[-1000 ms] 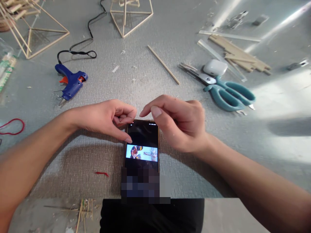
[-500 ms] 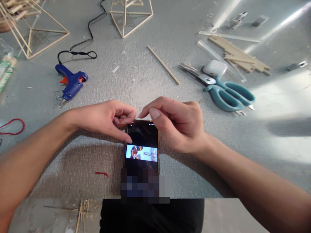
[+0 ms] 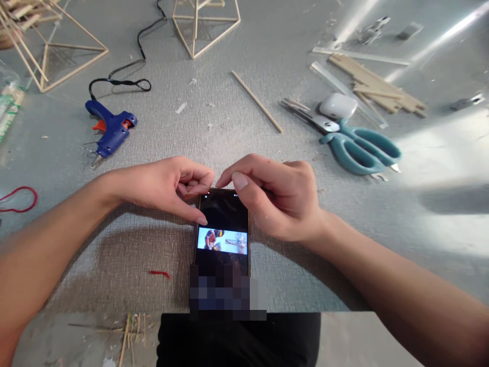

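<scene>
Fingers (image 3: 196,176) of the left hand (image 3: 158,184) are loosely curled, the thumb set apart from them and lying over the left edge of the phone (image 3: 223,209); whether it presses the screen I cannot tell. On the right hand (image 3: 280,196), the index finger and thumb leave a narrow gap by the phone's upper right corner; contact there is unclear. The phone is on the surface (image 3: 217,140) between the hands, near its front edge, lit with a bright picture band, its lower part pixelated. Across the surface from the left come a clear bag (image 3: 10,104), a red cord loop (image 3: 36,196), a wooden-stick frame (image 3: 76,47), a blue glue gun (image 3: 114,135) with its black cable (image 3: 140,48), and a short red thread (image 3: 159,273). Past a second stick frame (image 3: 208,19), a lone stick (image 3: 256,101) lies diagonally beyond the right hand. Farther right, teal-handled scissors (image 3: 344,133) touch or nearly touch a white case (image 3: 338,107), with flat wooden strips (image 3: 376,86) behind.
</scene>
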Demonstrator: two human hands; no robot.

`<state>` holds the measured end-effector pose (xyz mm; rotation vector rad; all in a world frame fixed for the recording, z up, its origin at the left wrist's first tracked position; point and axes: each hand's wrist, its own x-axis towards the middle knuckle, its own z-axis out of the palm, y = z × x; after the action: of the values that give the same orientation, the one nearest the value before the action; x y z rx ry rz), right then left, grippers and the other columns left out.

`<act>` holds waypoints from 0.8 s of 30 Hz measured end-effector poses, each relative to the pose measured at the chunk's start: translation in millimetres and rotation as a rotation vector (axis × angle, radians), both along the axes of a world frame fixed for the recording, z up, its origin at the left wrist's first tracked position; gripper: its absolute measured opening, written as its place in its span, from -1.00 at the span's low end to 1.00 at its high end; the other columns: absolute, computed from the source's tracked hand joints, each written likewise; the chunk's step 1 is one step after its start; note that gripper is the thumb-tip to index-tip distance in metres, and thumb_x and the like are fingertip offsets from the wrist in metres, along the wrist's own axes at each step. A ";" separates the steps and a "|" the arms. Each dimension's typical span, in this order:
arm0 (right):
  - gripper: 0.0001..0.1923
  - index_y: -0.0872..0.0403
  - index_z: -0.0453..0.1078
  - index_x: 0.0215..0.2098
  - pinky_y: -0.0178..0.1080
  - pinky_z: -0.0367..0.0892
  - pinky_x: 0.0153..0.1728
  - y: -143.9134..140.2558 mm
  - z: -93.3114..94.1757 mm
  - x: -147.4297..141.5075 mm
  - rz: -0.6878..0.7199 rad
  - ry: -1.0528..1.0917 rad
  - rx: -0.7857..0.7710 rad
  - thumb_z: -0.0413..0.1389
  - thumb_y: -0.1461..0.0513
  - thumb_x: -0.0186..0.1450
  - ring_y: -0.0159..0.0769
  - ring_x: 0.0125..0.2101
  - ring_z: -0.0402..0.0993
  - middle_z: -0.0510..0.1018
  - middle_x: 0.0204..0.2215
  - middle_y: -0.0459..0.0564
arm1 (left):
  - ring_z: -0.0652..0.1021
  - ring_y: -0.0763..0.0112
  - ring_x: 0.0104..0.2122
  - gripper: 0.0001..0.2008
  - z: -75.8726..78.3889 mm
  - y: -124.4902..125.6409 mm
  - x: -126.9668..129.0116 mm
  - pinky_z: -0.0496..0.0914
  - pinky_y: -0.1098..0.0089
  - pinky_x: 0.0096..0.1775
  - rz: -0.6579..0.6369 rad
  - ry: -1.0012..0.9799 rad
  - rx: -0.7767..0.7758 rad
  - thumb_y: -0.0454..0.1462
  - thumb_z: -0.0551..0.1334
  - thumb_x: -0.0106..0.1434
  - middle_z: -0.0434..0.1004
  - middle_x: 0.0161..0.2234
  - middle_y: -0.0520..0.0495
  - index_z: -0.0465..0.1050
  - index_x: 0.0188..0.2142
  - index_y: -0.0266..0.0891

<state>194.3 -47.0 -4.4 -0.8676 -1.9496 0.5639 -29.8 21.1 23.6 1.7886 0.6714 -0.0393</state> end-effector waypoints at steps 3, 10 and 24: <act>-0.77 0.09 0.48 -0.30 -0.38 -0.05 -0.68 -0.5 0.0 0.0 0.001 0.003 0.005 0.04 0.26 0.48 -0.56 -0.73 -0.05 0.19 -0.71 -0.30 | 0.15 0.61 -0.50 -0.48 -0.1 -0.1 0.4 0.06 0.43 -0.42 0.001 -0.005 0.000 -0.09 0.46 0.14 0.06 -0.52 0.19 0.07 -0.48 -0.17; -0.77 0.08 0.47 -0.30 -0.38 -0.04 -0.68 -0.6 0.7 0.5 0.006 -0.007 0.001 0.03 0.27 0.49 -0.55 -0.72 -0.05 0.18 -0.71 -0.31 | 0.15 0.60 -0.49 -0.49 -0.4 -0.4 0.8 0.07 0.43 -0.42 -0.003 0.007 0.017 -0.08 0.45 0.13 0.04 -0.51 0.19 0.08 -0.48 -0.16; -0.79 0.08 0.47 -0.29 -0.39 -0.05 -0.69 0.4 -0.7 -0.3 0.019 -0.006 0.024 0.04 0.28 0.48 -0.57 -0.74 -0.05 0.18 -0.71 -0.32 | 0.16 0.60 -0.49 -0.49 -1.0 -0.2 -0.2 0.08 0.44 -0.42 -0.008 0.008 0.000 -0.07 0.45 0.14 0.05 -0.50 0.18 0.08 -0.48 -0.17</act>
<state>194.0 -46.6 -5.0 -0.8372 -1.9676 0.5485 -30.0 20.9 22.6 1.7924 0.6701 -0.0520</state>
